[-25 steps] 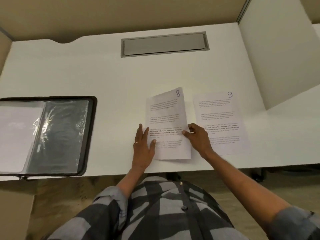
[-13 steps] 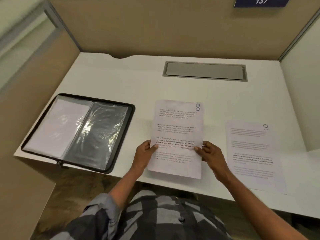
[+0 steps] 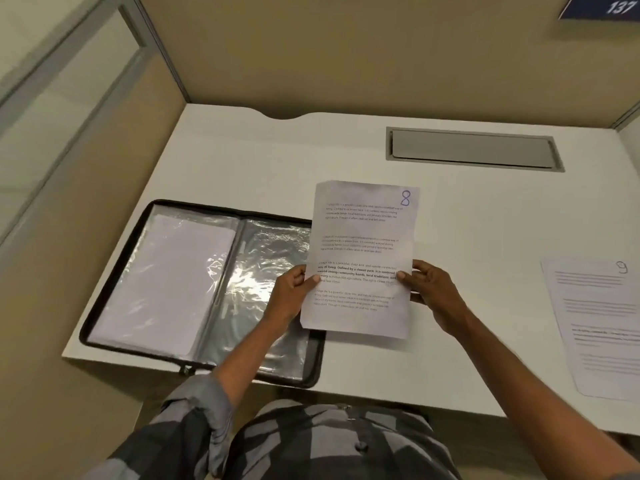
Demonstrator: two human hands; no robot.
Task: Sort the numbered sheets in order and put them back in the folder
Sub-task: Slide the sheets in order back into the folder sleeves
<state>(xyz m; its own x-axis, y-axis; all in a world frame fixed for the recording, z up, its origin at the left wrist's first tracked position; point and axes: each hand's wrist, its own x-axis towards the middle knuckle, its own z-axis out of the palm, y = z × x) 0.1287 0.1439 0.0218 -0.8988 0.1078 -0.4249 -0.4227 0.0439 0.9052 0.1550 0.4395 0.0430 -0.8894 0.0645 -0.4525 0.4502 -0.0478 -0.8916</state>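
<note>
**SHEET 8 HELD AT THE OPEN FOLDER**

**Hold.** The left hand (image 3: 291, 292) pinches the left edge of sheet 8 (image 3: 360, 251) with the thumb on the printed face. The right hand (image 3: 433, 292) pinches the right edge the same way. The sheet is held clear of the bench (image 3: 346, 150), face up. Its lower left part overlaps the right margin of the folder (image 3: 194, 285) in this view.

**Surroundings.** The folder lies open at the front left of the bench. Its left pocket holds white paper. Glare covers the clear right sleeve (image 3: 270, 271), so its contents cannot be confirmed. Sheet 9 (image 3: 602, 323) lies flat on the bench, well apart to the right.

**Hazards.**
- Buckling: thin paper may crease if its leading edge catches the sleeve mouth.
- Misfeed: glare may hide the sleeve opening, so the sheet could slide on top rather than inside.
- Sequence error: sheet 9 is still out; filing either page in the wrong position breaks the order.
- Loss: sheet 9 lies near the front edge, where a sleeve or forearm could sweep it off.

**Legible markings.** A handwritten "8" is at the top right of the held sheet, and a "9" on the other. A bold line reads in part "Defined by a slower pace." The wall plaque (image 3: 609, 6) reads "137".
</note>
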